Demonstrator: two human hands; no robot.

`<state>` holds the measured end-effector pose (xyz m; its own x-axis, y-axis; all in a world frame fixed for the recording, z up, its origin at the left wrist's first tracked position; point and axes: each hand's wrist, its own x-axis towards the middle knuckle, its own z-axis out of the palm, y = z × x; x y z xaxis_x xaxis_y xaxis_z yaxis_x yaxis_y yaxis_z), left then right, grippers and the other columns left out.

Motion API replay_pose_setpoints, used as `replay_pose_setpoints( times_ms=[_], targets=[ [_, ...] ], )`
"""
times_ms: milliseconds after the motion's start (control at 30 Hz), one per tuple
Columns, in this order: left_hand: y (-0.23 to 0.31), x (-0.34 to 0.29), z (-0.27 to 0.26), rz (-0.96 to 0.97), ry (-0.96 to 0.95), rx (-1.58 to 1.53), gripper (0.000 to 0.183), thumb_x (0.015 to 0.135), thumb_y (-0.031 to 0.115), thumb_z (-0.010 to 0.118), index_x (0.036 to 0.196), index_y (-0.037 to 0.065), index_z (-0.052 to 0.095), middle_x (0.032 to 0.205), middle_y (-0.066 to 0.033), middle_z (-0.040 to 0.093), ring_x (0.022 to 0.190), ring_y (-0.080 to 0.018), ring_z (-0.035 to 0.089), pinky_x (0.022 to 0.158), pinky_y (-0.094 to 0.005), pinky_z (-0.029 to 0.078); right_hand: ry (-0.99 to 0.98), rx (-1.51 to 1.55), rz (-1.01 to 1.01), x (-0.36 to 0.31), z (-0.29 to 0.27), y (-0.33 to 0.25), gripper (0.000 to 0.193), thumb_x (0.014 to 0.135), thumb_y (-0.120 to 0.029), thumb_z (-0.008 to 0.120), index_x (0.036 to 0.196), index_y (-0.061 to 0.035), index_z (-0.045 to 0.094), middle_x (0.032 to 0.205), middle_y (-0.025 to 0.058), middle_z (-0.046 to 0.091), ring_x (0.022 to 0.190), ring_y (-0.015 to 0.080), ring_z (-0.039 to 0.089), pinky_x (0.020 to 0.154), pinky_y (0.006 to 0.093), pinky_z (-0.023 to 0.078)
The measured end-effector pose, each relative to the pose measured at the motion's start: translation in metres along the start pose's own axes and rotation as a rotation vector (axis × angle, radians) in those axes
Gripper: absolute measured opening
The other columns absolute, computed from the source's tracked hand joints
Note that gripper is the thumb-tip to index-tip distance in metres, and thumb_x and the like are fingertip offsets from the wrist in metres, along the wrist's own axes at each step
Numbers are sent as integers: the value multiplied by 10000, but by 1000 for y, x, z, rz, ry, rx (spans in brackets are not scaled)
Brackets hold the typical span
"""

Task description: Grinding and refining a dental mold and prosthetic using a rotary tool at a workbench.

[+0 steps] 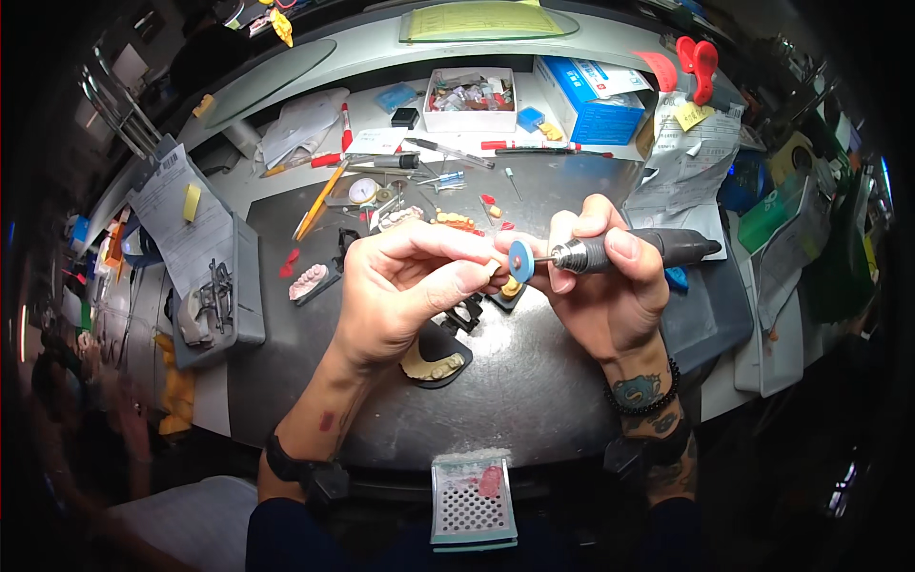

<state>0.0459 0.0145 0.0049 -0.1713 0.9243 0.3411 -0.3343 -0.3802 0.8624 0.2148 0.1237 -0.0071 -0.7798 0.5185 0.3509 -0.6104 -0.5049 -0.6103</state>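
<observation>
My left hand pinches a small cream-coloured piece between thumb and fingertips; it looks like a dental crown, though the fingers cover most of it. In my right hand is a dark rotary handpiece, its shank pointing left. A blue grinding disc on the shank sits right beside the small piece; whether they touch I cannot tell. Below the hands, a cream dental model lies on a black base. To the left is a pink-white teeth model. More yellow and white models lie behind the fingers.
A metal worktop spreads under my hands. Grey trays flank it. Pens, burs and a round dial gauge lie at the back. Beyond stand a white box of small pieces and a blue carton. A perforated catch plate juts out in front.
</observation>
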Motion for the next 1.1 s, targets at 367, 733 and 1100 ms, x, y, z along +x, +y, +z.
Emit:
replay_pose_setpoints(
  times_ms=[367, 733, 1100],
  targets=[
    [4, -6, 2, 48, 5, 56, 151, 822, -85, 654, 973, -71, 651, 949, -153, 682, 855, -173, 662, 807, -304, 544, 12, -29, 59, -3, 1, 2, 183, 874, -251, 544, 958, -89, 529, 767, 106, 546, 895, 275, 606, 956, 505, 429],
    [1, -5, 3, 42, 4, 53, 156, 824, -86, 654, 980, -80, 647, 955, -161, 683, 885, -179, 661, 832, -312, 540, 12, -21, 62, -3, -1, 2, 189, 868, -241, 557, 956, -77, 524, 799, 103, 548, 910, 280, 612, 949, 493, 442],
    [1, -5, 2, 91, -45, 56, 166, 812, -97, 654, 977, -81, 643, 999, -209, 677, 928, -215, 666, 842, -328, 542, 47, 98, 8, -3, 3, 6, 149, 850, -131, 518, 939, -10, 523, 859, 122, 582, 753, 216, 606, 725, 309, 505]
  ],
)
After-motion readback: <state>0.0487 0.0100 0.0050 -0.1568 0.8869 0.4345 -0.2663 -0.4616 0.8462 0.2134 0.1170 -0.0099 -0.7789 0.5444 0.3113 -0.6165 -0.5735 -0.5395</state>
